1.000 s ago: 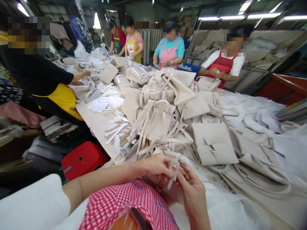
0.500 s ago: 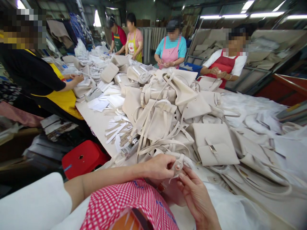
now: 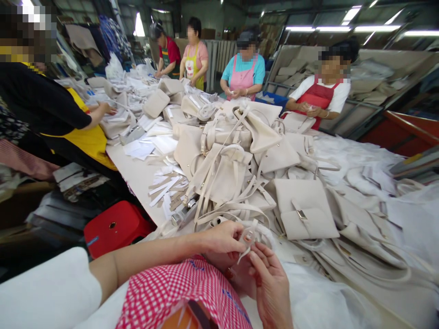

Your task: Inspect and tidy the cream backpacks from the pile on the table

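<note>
My left hand (image 3: 224, 238) is closed at the near edge of the table, its fingertips on a cream strap (image 3: 249, 236) of a bag. Close by on the right, my right hand (image 3: 269, 274) pinches the same strap area, thumb against fingers. A thin pale strap end hangs between the two hands. The bag's body shows below them, partly hidden by my hands. Just beyond lies a heap of cream bags (image 3: 229, 169) with looping straps. A flat cream bag with a metal clasp (image 3: 305, 208) rests to the right.
White and tan strips (image 3: 168, 187) lie left of the heap. A red stool (image 3: 113, 228) stands left of the table. A person in a yellow apron (image 3: 78, 123) is at the left; several others stand across the table. Clear plastic (image 3: 336, 297) lies at the near right.
My right hand has shifted slightly left and its fingers have curled in. The thin strap end now hangs lower between my hands. The person at the left has moved their hands.
</note>
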The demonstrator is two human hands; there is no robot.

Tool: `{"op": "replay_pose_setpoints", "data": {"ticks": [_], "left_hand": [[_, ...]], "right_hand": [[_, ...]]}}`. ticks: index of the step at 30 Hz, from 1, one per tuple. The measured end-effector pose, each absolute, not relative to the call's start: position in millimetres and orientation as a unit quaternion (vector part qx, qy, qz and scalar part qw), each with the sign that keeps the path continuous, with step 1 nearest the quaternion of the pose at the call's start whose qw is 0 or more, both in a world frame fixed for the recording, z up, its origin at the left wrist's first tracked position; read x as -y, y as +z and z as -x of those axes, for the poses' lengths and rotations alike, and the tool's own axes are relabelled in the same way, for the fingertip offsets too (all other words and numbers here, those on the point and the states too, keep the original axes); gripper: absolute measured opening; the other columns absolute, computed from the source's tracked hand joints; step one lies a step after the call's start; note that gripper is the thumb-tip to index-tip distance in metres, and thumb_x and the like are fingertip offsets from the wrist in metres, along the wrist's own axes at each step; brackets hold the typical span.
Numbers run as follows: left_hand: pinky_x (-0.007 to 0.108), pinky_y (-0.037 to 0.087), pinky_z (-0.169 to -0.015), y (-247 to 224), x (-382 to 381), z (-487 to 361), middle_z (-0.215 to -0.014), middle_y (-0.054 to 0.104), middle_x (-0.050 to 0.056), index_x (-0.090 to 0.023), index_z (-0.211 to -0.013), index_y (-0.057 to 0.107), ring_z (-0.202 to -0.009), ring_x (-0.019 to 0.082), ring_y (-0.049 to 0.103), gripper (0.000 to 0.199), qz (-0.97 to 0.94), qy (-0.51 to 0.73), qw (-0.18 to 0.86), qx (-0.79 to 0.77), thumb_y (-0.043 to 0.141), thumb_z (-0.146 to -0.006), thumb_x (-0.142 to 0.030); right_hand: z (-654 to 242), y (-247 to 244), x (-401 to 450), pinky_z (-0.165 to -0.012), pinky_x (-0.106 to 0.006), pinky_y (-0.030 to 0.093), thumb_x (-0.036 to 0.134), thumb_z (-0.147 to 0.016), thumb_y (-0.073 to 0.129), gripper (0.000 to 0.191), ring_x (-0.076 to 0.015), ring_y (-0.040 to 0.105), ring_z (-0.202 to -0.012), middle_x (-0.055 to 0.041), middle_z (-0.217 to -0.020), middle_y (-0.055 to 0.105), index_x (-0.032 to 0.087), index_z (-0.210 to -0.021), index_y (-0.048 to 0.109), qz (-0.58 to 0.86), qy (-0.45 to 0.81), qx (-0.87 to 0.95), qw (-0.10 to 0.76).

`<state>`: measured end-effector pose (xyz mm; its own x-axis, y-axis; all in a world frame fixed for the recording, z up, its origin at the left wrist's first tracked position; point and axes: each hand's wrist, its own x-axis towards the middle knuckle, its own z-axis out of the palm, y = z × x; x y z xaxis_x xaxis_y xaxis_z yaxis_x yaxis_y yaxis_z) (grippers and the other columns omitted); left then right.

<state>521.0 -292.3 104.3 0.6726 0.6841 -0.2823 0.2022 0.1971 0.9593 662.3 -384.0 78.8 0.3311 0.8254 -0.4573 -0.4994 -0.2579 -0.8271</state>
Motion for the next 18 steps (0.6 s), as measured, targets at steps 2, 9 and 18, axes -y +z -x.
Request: {"op": "replay_pose_setpoints", "data": {"ticks": [2,9,18], "left_hand": [[0.023,0.043,-0.058,103.7,292.7,-521.1,-0.068,0.059,-0.002,-0.017,-0.080,0.063,-0.060,0.013,0.054,0.015,-0.581,0.179,0.706,-0.362,0.066,-0.066,-0.020],[0.023,0.046,-0.056,99.9,294.8,-524.0,-0.071,0.061,-0.002,-0.017,-0.078,0.060,-0.061,0.013,0.058,0.018,-0.523,0.164,0.750,-0.370,0.066,-0.062,-0.020],[0.027,0.054,-0.050,97.6,300.0,-521.0,-0.065,0.066,0.000,-0.017,-0.088,0.060,-0.053,0.016,0.064,0.032,-0.434,0.082,0.830,-0.340,0.072,-0.058,-0.019]], "right_hand": [[-661.7,77.1,383.6,-0.048,-0.018,0.046,0.035,-0.054,0.092,0.054,-0.0147,0.068,-0.069,-0.0060,-0.098,0.076,0.019,-0.101,0.068,0.571,0.554,0.151,0.586],[-657.3,78.3,383.9,-0.064,-0.027,0.057,0.036,-0.055,0.092,0.065,-0.0202,0.072,-0.076,-0.0066,-0.093,0.077,0.019,-0.110,0.062,0.560,0.564,0.150,0.588],[-659.3,79.0,380.3,-0.061,-0.024,0.055,0.035,-0.052,0.092,0.065,-0.0170,0.069,-0.070,-0.0006,-0.081,0.073,0.019,-0.107,0.061,0.564,0.549,0.154,0.597]]}}
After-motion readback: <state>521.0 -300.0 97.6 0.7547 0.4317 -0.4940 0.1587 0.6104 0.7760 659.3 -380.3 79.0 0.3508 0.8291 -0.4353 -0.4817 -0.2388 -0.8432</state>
